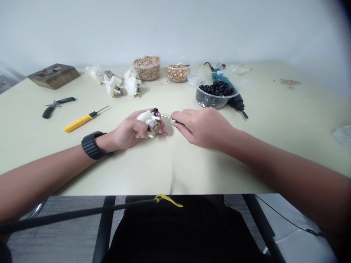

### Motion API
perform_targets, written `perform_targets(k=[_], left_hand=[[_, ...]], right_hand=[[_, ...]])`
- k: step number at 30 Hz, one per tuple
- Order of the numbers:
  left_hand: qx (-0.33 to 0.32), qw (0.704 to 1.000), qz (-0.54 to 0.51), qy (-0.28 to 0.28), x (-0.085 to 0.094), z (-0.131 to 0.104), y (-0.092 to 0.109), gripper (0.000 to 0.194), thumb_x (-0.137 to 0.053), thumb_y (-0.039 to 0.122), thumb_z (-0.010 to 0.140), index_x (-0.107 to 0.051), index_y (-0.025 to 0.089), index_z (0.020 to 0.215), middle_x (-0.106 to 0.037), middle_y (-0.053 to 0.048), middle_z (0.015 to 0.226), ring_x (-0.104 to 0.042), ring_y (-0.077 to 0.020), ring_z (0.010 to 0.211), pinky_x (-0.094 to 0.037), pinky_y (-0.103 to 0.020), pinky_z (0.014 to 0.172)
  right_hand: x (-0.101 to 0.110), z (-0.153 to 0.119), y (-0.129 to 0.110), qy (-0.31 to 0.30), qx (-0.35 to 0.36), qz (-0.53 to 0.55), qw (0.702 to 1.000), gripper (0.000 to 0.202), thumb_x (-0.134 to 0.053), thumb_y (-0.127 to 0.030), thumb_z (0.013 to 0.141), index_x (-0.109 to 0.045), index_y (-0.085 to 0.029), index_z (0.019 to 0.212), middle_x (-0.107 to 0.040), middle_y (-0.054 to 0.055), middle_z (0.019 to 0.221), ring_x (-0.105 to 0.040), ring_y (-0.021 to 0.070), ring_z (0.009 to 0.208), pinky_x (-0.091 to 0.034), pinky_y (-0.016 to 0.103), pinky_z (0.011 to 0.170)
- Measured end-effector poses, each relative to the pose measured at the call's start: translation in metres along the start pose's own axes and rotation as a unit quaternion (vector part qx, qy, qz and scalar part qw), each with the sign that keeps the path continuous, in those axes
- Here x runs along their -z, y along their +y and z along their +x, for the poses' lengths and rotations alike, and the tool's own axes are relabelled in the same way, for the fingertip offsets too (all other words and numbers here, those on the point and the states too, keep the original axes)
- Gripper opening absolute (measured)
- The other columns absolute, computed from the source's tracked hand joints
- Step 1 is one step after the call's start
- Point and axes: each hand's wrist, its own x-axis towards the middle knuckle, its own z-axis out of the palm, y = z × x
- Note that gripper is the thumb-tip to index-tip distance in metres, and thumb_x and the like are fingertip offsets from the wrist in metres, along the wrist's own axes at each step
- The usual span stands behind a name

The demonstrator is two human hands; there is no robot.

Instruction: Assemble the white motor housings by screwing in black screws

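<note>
My left hand [130, 129] is wrapped round a white plastic part [146, 117] with a round metal motor [154, 126] facing right. A small black piece [155, 111] sits at the top of the part, by my fingertips. My right hand [204, 127] grips a screwdriver [166, 116], its thin metal shaft pointing left with the tip at or very near the black piece. Most of the screwdriver's handle is hidden in my right hand; a dark green bit shows between the fingers.
Yellow screwdriver [79, 122], pliers [56, 104] and wooden block [55, 76] lie left. Several white motor parts [132, 84] and two tubs [147, 69] [177, 73] stand behind. A bowl of black pieces [210, 100] touches a power tool [238, 104] at right.
</note>
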Motion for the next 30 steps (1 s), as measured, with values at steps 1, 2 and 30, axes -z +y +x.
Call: perform_targets(k=[1, 2, 30], left_hand=[[0.0, 1.0, -0.002, 0.001, -0.0007, -0.0002, 0.0002, 0.04, -0.06, 0.003, 0.047, -0.068, 0.014, 0.085, -0.074, -0.005, 0.081, -0.069, -0.0205, 0.078, -0.051, -0.033, 0.074], [-0.001, 1.0, -0.004, 0.003, -0.0013, -0.0003, 0.0003, 0.041, -0.06, 0.003, 0.047, -0.068, 0.014, 0.085, -0.074, -0.005, 0.081, -0.07, -0.0209, 0.079, -0.052, -0.033, 0.075], [0.011, 1.0, 0.018, 0.006, -0.0008, -0.0003, 0.0015, 0.039, -0.06, 0.006, 0.049, -0.071, 0.016, 0.085, -0.074, -0.003, 0.081, -0.07, -0.0191, 0.079, -0.054, -0.029, 0.074]], right_hand=[[-0.0002, 0.0001, 0.0002, 0.001, 0.001, 0.0, 1.0, 0.033, -0.043, -0.033, 0.107, -0.07, -0.016, 0.115, -0.072, 0.006, 0.089, -0.048, 0.016, 0.067, -0.019, 0.031, 0.058], [-0.0004, 0.0002, 0.0004, 0.002, 0.002, 0.0, 1.0, 0.033, -0.043, -0.033, 0.107, -0.07, -0.016, 0.115, -0.072, 0.006, 0.089, -0.049, 0.0159, 0.067, -0.018, 0.031, 0.058], [0.0009, -0.0009, 0.0024, 0.01, -0.002, -0.048, 0.999, 0.034, -0.042, -0.033, 0.108, -0.072, -0.02, 0.118, -0.067, 0.004, 0.084, -0.04, 0.0142, 0.063, -0.016, 0.03, 0.057]])
